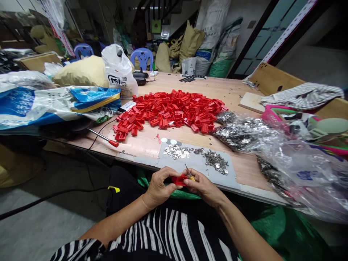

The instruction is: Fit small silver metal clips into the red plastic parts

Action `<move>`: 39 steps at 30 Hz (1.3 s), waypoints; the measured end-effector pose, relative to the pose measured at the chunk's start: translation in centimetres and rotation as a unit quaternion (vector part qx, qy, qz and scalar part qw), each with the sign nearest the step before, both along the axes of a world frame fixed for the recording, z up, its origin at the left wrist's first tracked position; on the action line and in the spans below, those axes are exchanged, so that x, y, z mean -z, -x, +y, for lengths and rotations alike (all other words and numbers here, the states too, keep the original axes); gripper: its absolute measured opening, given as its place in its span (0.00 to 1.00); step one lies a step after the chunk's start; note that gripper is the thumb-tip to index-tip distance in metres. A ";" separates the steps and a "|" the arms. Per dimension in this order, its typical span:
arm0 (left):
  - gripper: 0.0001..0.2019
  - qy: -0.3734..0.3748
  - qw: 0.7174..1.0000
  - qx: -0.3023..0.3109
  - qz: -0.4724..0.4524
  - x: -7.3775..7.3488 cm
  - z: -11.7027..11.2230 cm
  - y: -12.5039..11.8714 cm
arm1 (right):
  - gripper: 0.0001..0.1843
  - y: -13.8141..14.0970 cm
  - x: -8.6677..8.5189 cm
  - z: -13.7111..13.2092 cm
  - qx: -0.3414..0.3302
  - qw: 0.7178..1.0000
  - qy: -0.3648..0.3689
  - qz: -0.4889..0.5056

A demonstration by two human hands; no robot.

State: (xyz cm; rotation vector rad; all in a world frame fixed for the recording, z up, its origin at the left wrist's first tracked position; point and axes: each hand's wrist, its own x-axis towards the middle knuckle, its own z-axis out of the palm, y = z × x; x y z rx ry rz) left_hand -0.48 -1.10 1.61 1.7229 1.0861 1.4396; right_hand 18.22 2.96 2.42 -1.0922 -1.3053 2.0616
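Observation:
My left hand [161, 184] pinches a small red plastic housing [178, 180] between thumb and fingers, just off the table's front edge. My right hand [202, 185] is closed around a small yellow-handled tool [191, 178] whose thin metal shaft points up and left. The right thumb and fingertips also meet the right end of the red housing. On the grey mat [231, 175] beyond my hands lie a pile of shiny flat metal pieces [178, 152] and a darker pile of small metal parts [216, 161]. Fingers hide part of the housing.
A large heap of red plastic housings [174, 108] covers the table's middle. Clear bags of metal parts [244, 132] and a pink basket [274, 117] stand right. A red-handled screwdriver [112, 143] juts out left, near blue-and-white sacks [40, 105]. Green fabric [285, 232] hangs below.

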 end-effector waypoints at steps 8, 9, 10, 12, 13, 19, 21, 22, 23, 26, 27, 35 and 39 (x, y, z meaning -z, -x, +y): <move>0.12 0.042 0.994 0.014 -0.097 1.4 0.3 0.7 | 0.24 0.7 -0.3 0.3 0.012 0.999 0.033 0.029; 0.12 0.053 0.992 0.012 -0.111 1.5 0.3 0.7 | 0.25 0.8 -0.4 0.4 0.009 0.999 0.026 0.025; 0.12 0.065 0.991 0.011 -0.121 1.5 0.3 0.6 | 0.25 0.9 -0.5 0.5 0.005 1.000 0.017 0.019; 0.13 0.091 0.986 0.004 -0.137 1.5 0.4 0.6 | 0.25 0.8 -0.8 0.8 -0.014 1.000 -0.009 -0.002; 0.13 0.110 0.983 0.000 -0.150 1.4 0.4 0.5 | 0.24 0.7 -0.9 1.1 -0.028 0.999 -0.030 -0.020; 0.16 0.227 0.928 0.006 -0.294 1.3 1.1 0.1 | 0.12 -0.6 -1.0 4.9 0.031 0.884 -0.353 -0.306; 0.17 0.241 0.919 0.006 -0.313 1.5 1.2 0.1 | 0.08 -0.8 -0.6 6.3 0.049 0.808 -0.422 -0.407; 0.17 0.245 0.916 0.006 -0.318 1.5 1.3 0.2 | 0.08 -0.8 -0.4 6.9 0.046 0.780 -0.442 -0.441; 0.17 0.248 0.914 0.006 -0.320 1.6 1.3 0.2 | 0.08 -0.6 -0.3 7.4 0.039 0.757 -0.458 -0.466; 0.17 0.246 0.916 -0.002 -0.319 2.0 1.2 0.3 | 0.10 0.2 0.1 8.2 0.019 0.714 -0.485 -0.504; 0.17 0.245 0.915 -0.005 -0.319 2.0 1.2 0.3 | 0.10 0.5 0.1 8.3 0.013 0.708 -0.488 -0.511; 0.20 0.285 0.879 0.014 -0.381 1.1 1.3 0.4 | 0.06 0.8 0.1 8.7 -0.001 0.706 -0.474 -0.525; 0.21 0.312 0.857 0.030 -0.409 0.3 1.3 0.2 | 0.08 0.4 0.0 8.6 0.005 0.709 -0.468 -0.528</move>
